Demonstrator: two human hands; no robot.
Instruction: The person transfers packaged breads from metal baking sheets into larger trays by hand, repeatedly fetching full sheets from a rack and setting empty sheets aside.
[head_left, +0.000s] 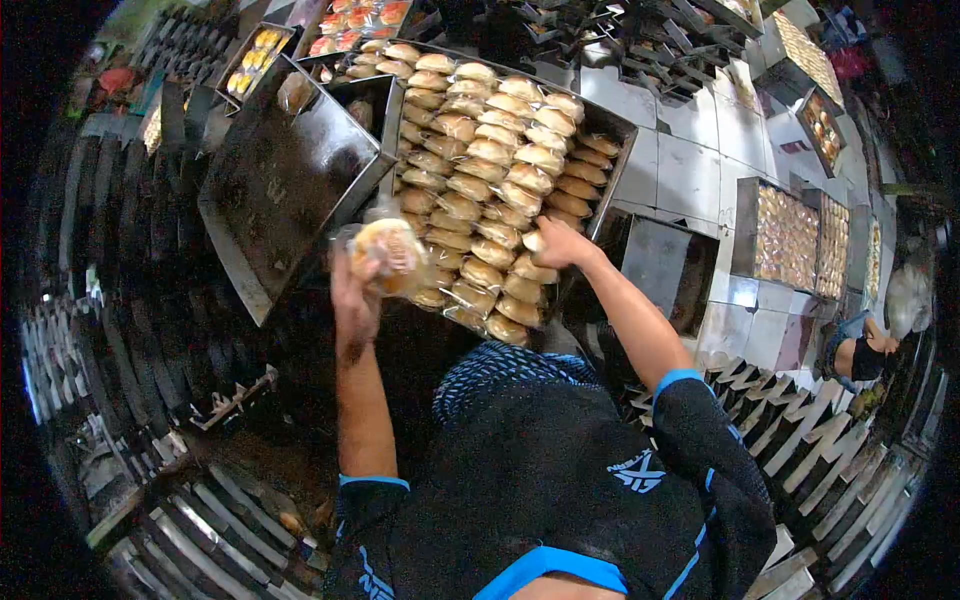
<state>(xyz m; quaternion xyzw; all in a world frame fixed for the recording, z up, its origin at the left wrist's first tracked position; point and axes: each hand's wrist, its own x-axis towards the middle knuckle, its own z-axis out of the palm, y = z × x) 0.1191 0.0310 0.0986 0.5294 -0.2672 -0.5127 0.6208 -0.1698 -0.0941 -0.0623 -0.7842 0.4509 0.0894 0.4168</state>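
My left hand is raised at the near left corner of a big metal tray, its fingers closed around a plastic-wrapped bun with printing on the clear wrapper. Rows of golden wrapped buns fill that tray, stacked closely in slanting lines. My right hand reaches in at the tray's right side. Its fingers are bent around a wrapped bun at the edge of the rows; the fingertips are partly hidden. Darker brown buns lie lower along the right wall.
An empty-looking dark tray leans left of the buns. Behind it stand trays of yellow goods and red-topped goods. Filled trays rest on the white tiled floor at right, where another person is visible. Stacked dark trays crowd the left.
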